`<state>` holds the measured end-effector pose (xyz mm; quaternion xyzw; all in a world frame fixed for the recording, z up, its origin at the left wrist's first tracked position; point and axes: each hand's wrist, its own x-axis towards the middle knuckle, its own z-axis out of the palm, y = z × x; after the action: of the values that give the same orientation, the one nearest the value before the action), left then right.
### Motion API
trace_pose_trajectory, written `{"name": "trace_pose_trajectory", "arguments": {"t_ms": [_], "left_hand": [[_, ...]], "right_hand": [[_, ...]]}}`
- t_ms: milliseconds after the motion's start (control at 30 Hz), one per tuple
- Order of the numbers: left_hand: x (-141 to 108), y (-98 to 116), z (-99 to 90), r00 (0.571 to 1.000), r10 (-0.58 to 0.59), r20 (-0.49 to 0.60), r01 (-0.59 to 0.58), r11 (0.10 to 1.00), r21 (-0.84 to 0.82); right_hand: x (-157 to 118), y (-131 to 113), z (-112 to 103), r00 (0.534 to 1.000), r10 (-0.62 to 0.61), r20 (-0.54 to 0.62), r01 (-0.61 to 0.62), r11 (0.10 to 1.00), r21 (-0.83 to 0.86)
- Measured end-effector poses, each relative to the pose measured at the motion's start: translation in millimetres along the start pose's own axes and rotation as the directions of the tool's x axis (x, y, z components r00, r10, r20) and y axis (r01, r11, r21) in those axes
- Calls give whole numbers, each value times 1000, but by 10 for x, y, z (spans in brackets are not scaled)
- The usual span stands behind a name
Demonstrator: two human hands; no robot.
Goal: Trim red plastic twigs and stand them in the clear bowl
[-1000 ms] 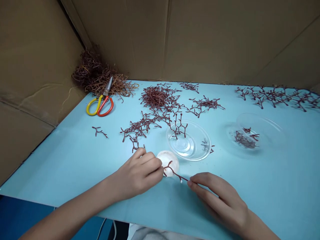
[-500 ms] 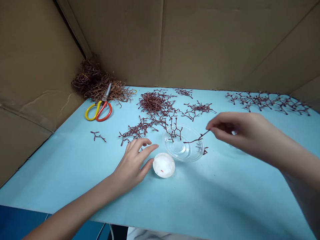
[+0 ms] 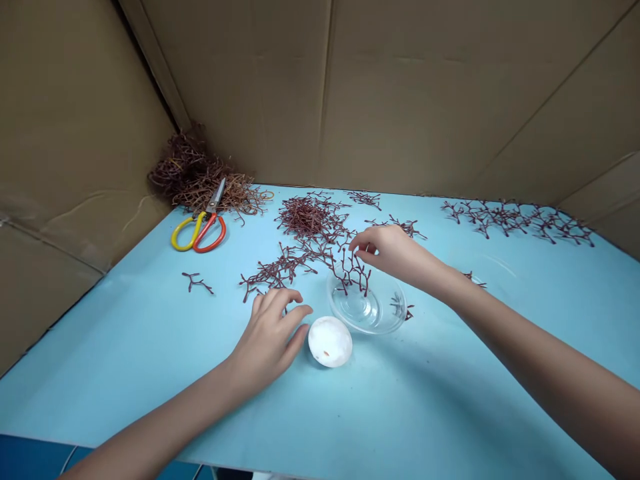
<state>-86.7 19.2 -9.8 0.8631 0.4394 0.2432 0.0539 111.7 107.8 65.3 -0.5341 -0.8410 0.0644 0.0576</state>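
Observation:
My right hand [image 3: 395, 250] is above the far left rim of a clear plastic bowl [image 3: 385, 323], thumb and fingers pinched on a small brown forked twig [image 3: 368, 283] that hangs down against the rim. More brown twigs [image 3: 345, 279] stand at that rim, and where one ends and another starts is hard to make out. Beside a small round white dish [image 3: 330, 341], my left hand [image 3: 270, 337] rests on the table with its fingers apart and nothing in them. The dish, just in front of the bowl, has a small reddish speck on it.
Scissors [image 3: 203, 223] with yellow and red handles lie against a tangled brown heap [image 3: 205, 177] in the left corner. A dense twig pile [image 3: 307, 217] sits behind the bowl; spread twigs [image 3: 520, 220] lie at the back right. Cardboard walls [image 3: 400, 100] enclose the blue table [image 3: 390, 407].
My right hand has moved left with its twig, from right of the bowl to the twigs at the bowl's rim. My left hand stays by the white dish. The view has shifted slightly.

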Motion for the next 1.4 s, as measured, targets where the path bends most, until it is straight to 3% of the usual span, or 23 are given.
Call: {"name": "trace_pose_trajectory", "arguments": {"t_ms": [100,233,333,433,600,667,767,833,933,1033,1100,1167,1233,1400], "left_hand": [[14,-37,-16,997,-62,-36,63,998,31],[68,-179,-34,984,-135,-118,149,982,114],[154,-359,-4,963,-208,-173,240,952,191],[234,-516,57,948,-281,-147,305,936,178],[259,-556,5,939,-285,-191,309,945,108],[255,-521,-79,899,-308,-312,323,946,-4],[258,-477,-177,784,-464,-411,275,855,-440],[261,-457,-194,754,-557,-348,231,721,-653],[244,-404,-181,765,-587,-264,230,633,-739],[193,-279,-192,844,-530,-84,238,510,-827],[147,-169,-223,909,-409,84,261,399,-879],[105,-66,-259,937,-273,219,309,352,-884],[74,8,-283,929,-156,335,369,337,-866],[58,63,-261,841,21,541,526,202,-826]], "right_hand": [[-79,25,-3,988,2,-152,3,1000,31],[-284,85,-68,926,-43,-375,68,996,53],[-452,121,-104,907,-121,-403,149,988,39],[-583,113,-100,910,-165,-381,196,980,45],[-722,14,-58,882,-223,-415,283,955,90],[-760,-30,-39,858,-242,-453,318,943,98],[-787,-81,2,828,-280,-485,368,925,94],[-781,-108,41,820,-319,-476,406,909,92],[-751,-168,105,825,-346,-446,437,892,116],[-724,-286,150,833,-350,-429,456,873,174],[-708,-395,159,831,-368,-418,478,856,196],[-690,-505,154,828,-391,-402,495,846,197],[-670,-589,147,828,-411,-381,500,849,172],[-685,-604,175,826,-491,-277,534,839,104]]}}
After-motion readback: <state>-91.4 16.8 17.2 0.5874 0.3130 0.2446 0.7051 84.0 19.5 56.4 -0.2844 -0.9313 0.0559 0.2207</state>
